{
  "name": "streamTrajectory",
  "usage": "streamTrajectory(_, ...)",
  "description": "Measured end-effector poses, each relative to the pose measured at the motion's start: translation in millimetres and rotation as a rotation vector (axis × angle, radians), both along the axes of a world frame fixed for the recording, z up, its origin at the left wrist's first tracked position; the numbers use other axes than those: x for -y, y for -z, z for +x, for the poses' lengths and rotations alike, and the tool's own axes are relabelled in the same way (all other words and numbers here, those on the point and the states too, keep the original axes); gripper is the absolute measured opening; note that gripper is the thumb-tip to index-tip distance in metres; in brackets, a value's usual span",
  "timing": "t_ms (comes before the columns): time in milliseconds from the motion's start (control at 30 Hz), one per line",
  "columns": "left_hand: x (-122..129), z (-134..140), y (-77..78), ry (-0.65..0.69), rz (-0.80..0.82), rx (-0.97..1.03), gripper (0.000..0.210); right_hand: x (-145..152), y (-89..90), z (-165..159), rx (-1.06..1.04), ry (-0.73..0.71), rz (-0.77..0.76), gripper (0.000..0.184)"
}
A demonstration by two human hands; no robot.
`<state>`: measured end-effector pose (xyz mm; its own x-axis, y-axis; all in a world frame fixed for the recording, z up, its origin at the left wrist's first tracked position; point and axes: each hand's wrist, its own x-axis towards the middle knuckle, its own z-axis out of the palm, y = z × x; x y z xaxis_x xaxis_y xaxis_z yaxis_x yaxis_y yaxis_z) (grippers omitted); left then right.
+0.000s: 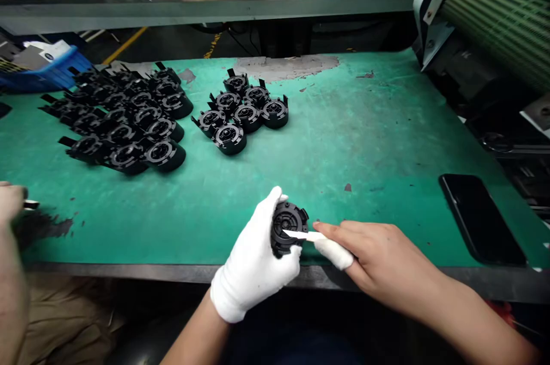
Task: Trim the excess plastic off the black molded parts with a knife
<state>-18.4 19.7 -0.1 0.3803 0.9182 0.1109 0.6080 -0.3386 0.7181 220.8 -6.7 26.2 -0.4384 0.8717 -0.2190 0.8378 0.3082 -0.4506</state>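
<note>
Round black part (289, 213) up close: held over the near edge of the green bench top (344, 164), its ribbed face turned upward. Left hand (260, 256), in a white glove, is wrapped about it, thumb and fingers on opposite sides of the rim. Right hand (382, 256), mostly bare with a white cover on the thumb, pinches a slim white blade (295, 234); the tip lies over the part's centre, contact hard to judge.

Farther in on the bench: a small cluster of seven similar black parts (247, 116), packed close together. Left of these, a larger crowd of black parts (161, 153), many with upright tabs. Behind that crowd, a blue bin (55, 73).

Off to the right: a black phone (482, 219) lying flat; beyond, a green conveyor belt (498, 15). At far left, a co-worker's hand (11, 201) closed around a small item, too little visible to identify.
</note>
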Motion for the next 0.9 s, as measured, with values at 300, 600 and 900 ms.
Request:
streamTrajectory(300, 0, 1, 6.9, -0.016, -0.032, 0.030, 0.088, -4, 5.6, -9, 0.093, 0.031, 0.021, 0.052)
streamTrajectory(600, 4, 7, 13.6, -0.079, 0.032, 0.010, 0.088, -4, -4.0, -6, 0.073, 0.042, 0.014, 0.045)
streamTrajectory(900, 7, 10, 16.5, -0.114, 0.082, -0.004, 0.087, -12, -12.7, -12, 0.323, 0.051, 0.045, 0.048)
